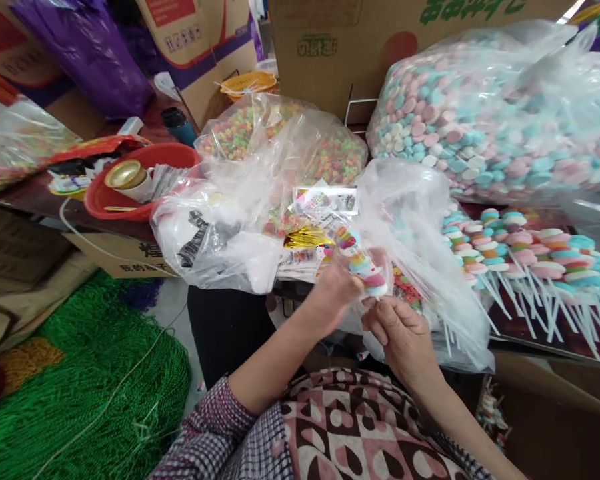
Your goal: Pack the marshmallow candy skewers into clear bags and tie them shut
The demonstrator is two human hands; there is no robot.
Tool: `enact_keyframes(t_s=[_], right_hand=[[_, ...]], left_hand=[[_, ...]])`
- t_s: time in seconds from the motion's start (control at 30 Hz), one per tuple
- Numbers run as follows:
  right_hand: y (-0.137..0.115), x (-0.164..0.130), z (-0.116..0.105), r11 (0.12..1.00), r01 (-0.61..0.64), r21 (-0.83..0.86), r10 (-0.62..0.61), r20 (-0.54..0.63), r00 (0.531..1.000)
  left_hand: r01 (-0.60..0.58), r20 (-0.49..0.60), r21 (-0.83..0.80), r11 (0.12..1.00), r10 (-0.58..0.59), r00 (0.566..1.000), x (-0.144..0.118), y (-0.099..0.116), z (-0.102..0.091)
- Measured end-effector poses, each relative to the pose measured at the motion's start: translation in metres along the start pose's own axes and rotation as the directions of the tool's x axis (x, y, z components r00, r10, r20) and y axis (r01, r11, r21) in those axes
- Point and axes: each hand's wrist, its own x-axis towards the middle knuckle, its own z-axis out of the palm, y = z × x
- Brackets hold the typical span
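Observation:
My left hand (336, 293) grips a candy skewer (363, 261) of stacked pink, white and blue sweets, held inside a small clear wrapper. My right hand (399, 333) pinches the bottom of that skewer at its white stick, just below the sweets. Both hands meet in front of me above my patterned lap. A clear plastic bag (420, 220) billows right behind the skewer. Finished candy skewers (530, 257) with white sticks lie in a row on the table to the right.
A big bag of pastel round sweets (500, 113) fills the back right. A bag of small colourful candies (290, 140) sits centre back. A red basin (140, 180) with a gold lid stands left. Green netting (80, 387) covers the floor at left. Cardboard boxes line the back.

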Motion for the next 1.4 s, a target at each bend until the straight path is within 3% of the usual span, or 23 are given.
enact_keyframes(t_s=[0.17,0.4,0.6,0.77,0.83,0.9,0.97,1.07,1.23,1.3,1.4], right_hand=[[0.000,-0.002,-0.002,0.992,-0.088,-0.093,0.093,0.048,0.995],[-0.008,0.002,0.009,0.984,-0.088,-0.157,0.097,0.048,0.994],[-0.019,0.002,-0.001,0.914,0.018,-0.406,0.040,0.135,0.990],[-0.014,0.002,0.001,0.926,-0.019,-0.376,0.058,0.092,0.994],[-0.013,0.003,0.001,0.919,0.033,-0.393,0.006,0.096,0.995],[-0.012,0.003,-0.002,0.859,0.134,-0.495,-0.104,0.086,0.991],[-0.012,0.003,-0.005,0.743,0.223,-0.630,-0.214,0.092,0.972],[-0.013,0.003,-0.008,0.609,0.281,-0.742,-0.279,0.132,0.951],[-0.018,0.007,-0.009,0.591,0.298,-0.749,-0.309,0.131,0.942],[-0.018,0.009,-0.008,0.589,0.315,-0.744,-0.311,0.152,0.938],[-0.017,0.011,-0.007,0.587,0.359,-0.725,-0.348,0.175,0.921]], left_hand=[[-0.147,-0.075,-0.057,0.988,0.143,0.987,0.010,0.022,-0.001],[-0.016,-0.169,-0.059,0.998,0.006,0.986,0.005,-0.001,0.009],[-0.101,-0.225,-0.004,0.995,0.097,0.970,0.011,0.005,0.000],[-0.013,-0.175,0.058,0.998,0.023,0.984,0.005,-0.008,-0.003],[0.014,-0.147,0.134,0.991,0.005,0.989,0.002,-0.011,-0.006],[0.020,-0.107,0.263,0.965,0.008,0.994,-0.001,-0.010,-0.010],[-0.007,-0.078,0.426,0.905,0.044,0.996,-0.002,-0.007,-0.013],[-0.067,-0.049,0.614,0.786,0.123,0.991,-0.002,-0.005,-0.016],[-0.114,0.044,0.772,0.626,0.125,0.991,-0.003,-0.007,-0.019],[-0.118,0.095,0.776,0.620,0.069,0.993,-0.004,-0.008,-0.019],[-0.107,0.158,0.727,0.678,-0.013,0.987,-0.006,-0.005,-0.020]])
